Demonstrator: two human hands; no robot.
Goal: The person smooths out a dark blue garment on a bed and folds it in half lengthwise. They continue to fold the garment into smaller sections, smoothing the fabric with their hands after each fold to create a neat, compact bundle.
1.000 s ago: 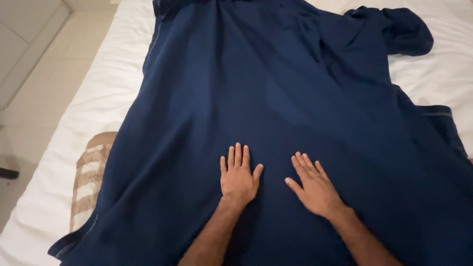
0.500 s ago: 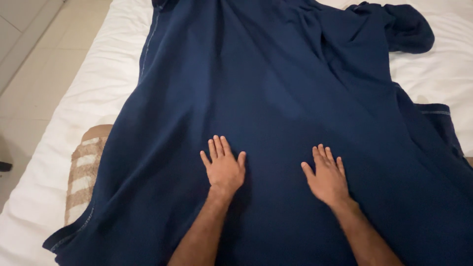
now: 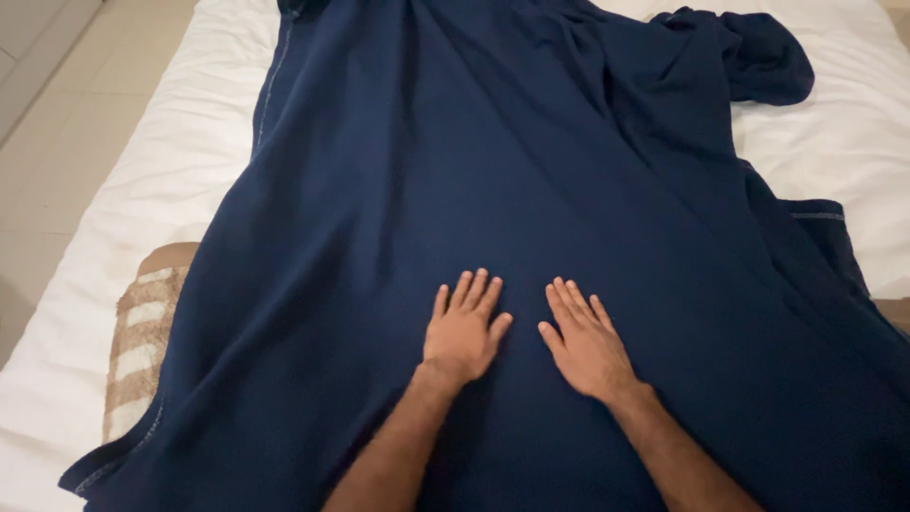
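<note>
A large dark blue cloth [image 3: 493, 171] lies spread over a bed with a white sheet [image 3: 180, 161]. My left hand [image 3: 463, 327] rests flat on the cloth near its lower middle, fingers apart, palm down. My right hand [image 3: 586, 343] lies flat beside it, a small gap between the two, fingers also spread. Neither hand grips anything. The cloth is bunched into folds at the far right corner [image 3: 758, 57].
A brown and cream striped fabric [image 3: 142, 332] pokes out from under the cloth at the left edge of the bed. Beige tiled floor [image 3: 57, 114] runs along the left side. More white sheet [image 3: 853, 133] shows at the right.
My hands were wider apart half a second ago; both have slid back toward each other on the cloth, now close together near its middle.
</note>
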